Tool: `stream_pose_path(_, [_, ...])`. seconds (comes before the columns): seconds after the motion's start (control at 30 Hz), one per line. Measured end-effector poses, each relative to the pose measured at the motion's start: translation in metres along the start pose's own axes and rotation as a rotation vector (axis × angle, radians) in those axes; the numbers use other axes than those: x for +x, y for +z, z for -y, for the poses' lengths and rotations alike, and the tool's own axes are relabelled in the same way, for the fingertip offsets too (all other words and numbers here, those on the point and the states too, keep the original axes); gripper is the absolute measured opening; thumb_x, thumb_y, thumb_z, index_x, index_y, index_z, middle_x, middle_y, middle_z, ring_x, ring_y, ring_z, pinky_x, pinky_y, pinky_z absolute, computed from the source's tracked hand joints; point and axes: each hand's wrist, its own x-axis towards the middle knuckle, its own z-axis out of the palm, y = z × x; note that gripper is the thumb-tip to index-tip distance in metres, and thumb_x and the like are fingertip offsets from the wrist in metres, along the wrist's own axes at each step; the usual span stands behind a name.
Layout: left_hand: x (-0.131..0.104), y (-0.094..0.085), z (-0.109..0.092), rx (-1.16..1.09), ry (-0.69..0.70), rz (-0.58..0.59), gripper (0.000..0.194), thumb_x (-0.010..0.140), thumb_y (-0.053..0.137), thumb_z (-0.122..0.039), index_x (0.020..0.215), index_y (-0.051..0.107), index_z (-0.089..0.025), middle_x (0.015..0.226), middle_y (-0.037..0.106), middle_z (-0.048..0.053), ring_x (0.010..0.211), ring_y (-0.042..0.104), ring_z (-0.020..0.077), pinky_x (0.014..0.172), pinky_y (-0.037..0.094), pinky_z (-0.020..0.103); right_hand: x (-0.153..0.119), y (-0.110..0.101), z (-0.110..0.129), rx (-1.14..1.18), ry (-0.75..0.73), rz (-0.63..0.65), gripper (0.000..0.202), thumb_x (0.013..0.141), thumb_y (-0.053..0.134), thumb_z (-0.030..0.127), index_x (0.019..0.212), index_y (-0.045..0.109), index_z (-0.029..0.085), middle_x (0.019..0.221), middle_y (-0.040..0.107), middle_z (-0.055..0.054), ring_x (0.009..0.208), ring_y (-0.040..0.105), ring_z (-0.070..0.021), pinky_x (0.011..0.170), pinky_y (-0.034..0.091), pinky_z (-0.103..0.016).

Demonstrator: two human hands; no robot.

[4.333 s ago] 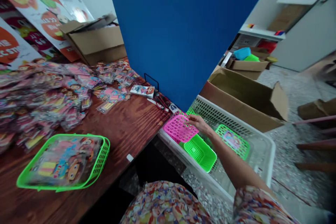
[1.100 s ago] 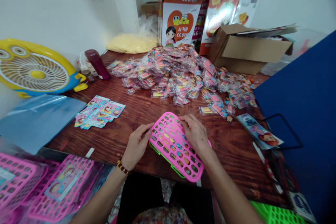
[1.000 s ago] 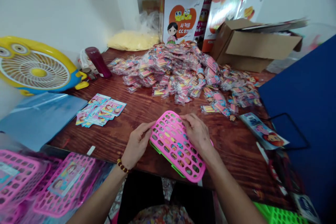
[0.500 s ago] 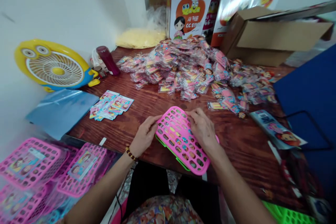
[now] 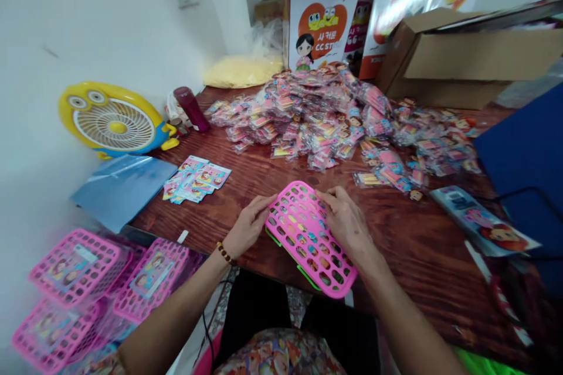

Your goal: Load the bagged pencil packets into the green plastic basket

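My left hand (image 5: 247, 227) and right hand (image 5: 349, 222) pinch the lid (image 5: 313, 225) at ten and one o'clock (best pressed evenly).

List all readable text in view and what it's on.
"CC STICK": orange-and-white cardboard box, top band.
"사 커", then unclear: its orange heart.
"CC STI", then unclear: below that.
All other print, including on the pink-and-blue paper cards and magenta cardboard box: too small or blurred.

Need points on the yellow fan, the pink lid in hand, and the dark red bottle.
Yellow fan (image 5: 117, 128): head view, hub of its grille.
Pink lid (image 5: 317, 224): head view, near the middle of its perforated top.
Dark red bottle (image 5: 192, 109): head view, middle of its body.
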Motion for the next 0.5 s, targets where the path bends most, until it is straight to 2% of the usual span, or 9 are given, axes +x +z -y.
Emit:
stream_pose_path(0.13, [-0.001,0.005,-0.004,0.039,0.022,-0.041,0.037,0.095,0.041,-0.022,0.128,0.056,-0.018,0.108,0.058,0.009,0.1,0.056,0.0176,0.094,0.048,0.035,-0.003,-0.003,0.003,-0.091,-0.081,-0.023,0.037,0.089,0.046,0.013,0.117,0.068,0.024,0.106,0.06,-0.007,0.091,0.057,-0.0196,0.074,0.044,-0.028])
stream_pose_path(0.23, [-0.002,0.008,-0.003,0.116,0.025,-0.061,0.038,0.093,0.04,-0.019,0.127,0.057,-0.017,0.118,0.056,0.012,0.112,0.054,0.0202,0.103,0.043,0.039,-0.005,-0.004,0.003,-0.11,-0.05,-0.013,0.036,0.089,0.047,0.017,0.118,0.067,0.024,0.106,0.061,-0.005,0.083,0.058,-0.0176,0.066,0.042,-0.028])
stream_pose_path(0.33, [-0.001,0.01,0.004,0.197,-0.009,-0.051,0.042,0.091,0.037,-0.015,0.128,0.056,-0.02,0.12,0.059,0.01,0.113,0.054,0.021,0.107,0.039,0.044,0.001,-0.002,-0.001,-0.113,-0.012,0.031,0.036,0.093,0.043,0.022,0.12,0.067,0.024,0.107,0.061,-0.005,0.079,0.058,-0.0172,0.061,0.04,-0.028])
stream_pose_path(0.5, [-0.002,0.014,0.005,0.251,-0.047,-0.048,0.045,0.091,0.033,-0.014,0.131,0.054,-0.018,0.123,0.058,0.01,0.117,0.053,0.0214,0.113,0.029,0.05,0.008,0.001,-0.012,0.11,0.068,0.083,0.032,0.09,0.048,0.021,0.11,0.072,0.027,0.102,0.066,-0.007,0.08,0.062,-0.0172,0.068,0.046,-0.031])
